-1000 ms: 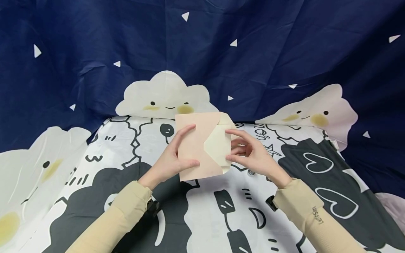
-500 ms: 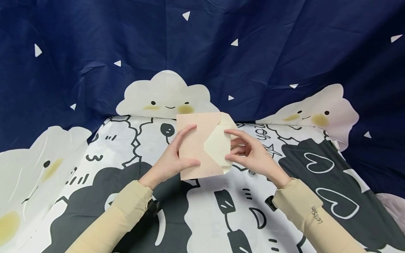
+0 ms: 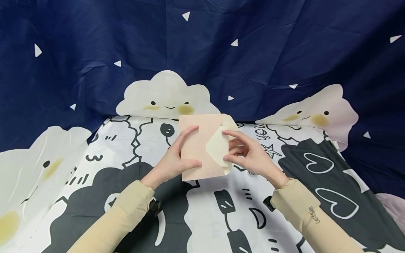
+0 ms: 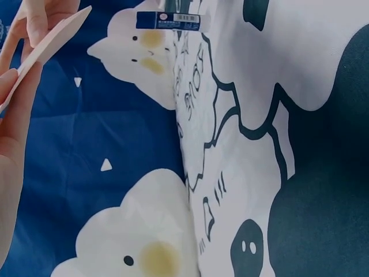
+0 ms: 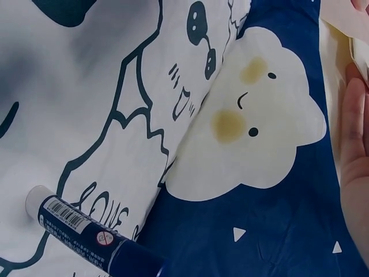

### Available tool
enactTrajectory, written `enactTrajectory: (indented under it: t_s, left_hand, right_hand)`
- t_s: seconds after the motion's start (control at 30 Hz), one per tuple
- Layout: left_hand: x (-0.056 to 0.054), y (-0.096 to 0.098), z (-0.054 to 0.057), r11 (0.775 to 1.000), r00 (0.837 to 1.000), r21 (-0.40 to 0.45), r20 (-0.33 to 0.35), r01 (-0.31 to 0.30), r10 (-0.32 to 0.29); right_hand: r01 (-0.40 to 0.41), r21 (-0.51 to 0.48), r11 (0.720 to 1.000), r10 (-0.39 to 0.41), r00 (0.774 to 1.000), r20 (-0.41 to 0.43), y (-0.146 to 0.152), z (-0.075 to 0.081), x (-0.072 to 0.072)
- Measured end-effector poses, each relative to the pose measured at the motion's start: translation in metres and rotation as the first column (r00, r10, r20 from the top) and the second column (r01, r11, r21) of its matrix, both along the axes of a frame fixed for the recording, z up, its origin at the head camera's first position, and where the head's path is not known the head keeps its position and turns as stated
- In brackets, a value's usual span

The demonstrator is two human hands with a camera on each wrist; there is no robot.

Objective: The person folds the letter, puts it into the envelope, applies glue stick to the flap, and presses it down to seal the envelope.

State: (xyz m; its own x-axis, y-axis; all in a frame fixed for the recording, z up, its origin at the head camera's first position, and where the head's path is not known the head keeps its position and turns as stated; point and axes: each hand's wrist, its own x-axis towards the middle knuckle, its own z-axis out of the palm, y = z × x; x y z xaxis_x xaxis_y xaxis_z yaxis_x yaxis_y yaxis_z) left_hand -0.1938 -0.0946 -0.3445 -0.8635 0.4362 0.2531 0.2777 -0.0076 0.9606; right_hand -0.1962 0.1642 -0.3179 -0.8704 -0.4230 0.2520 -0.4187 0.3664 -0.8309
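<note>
Up in front of me, both hands hold a folded paper envelope (image 3: pixel 202 140), pink outside and cream inside. Its pink part has a V-shaped notch on the right, where a cream pointed flap (image 3: pixel 216 149) shows. My left hand (image 3: pixel 174 154) grips the pink side, its thumb and index finger on the near face and the other fingers hidden behind. On the right edge, my right hand (image 3: pixel 248 153) pinches the cream part between fingers and thumb. The right wrist view catches that hand (image 5: pixel 357 144) beside the cream paper (image 5: pixel 331 86).
A blue and white glue stick (image 5: pixel 86 234) lies on the patterned cloth (image 3: pixel 209 218), mostly hidden behind the right hand in the head view. Behind the cloth hangs a dark blue curtain (image 3: pixel 202 45) with cloud shapes and small white triangles.
My left hand and the pink side have shifted slightly right, while my right hand has come slightly left. Both hands keep their hold on the envelope.
</note>
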Motion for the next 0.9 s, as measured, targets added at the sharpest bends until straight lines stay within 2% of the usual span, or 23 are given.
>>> enactTrajectory:
  t_s: [0.33, 0.47, 0.9]
  left_hand:
    - [0.0013, -0.0005, -0.0002, 1.0, 1.0, 0.006, -0.003, -0.021, 0.021]
    - [0.0015, -0.0009, -0.0003, 1.0, 1.0, 0.009, 0.001, -0.012, 0.012]
    - [0.0024, -0.0012, 0.0027, 1.0, 1.0, -0.012, -0.014, -0.015, 0.015]
  right_hand:
    - [-0.042, -0.033, 0.999, 0.041, 0.999, -0.005, 0.0034, 0.0004, 0.0033]
    - [-0.066, -0.025, 0.998, 0.065, 0.997, -0.032, 0.0045, -0.0004, 0.003]
    - [-0.066, -0.018, 0.998, 0.065, 0.996, -0.065, 0.0017, -0.0004, 0.0007]
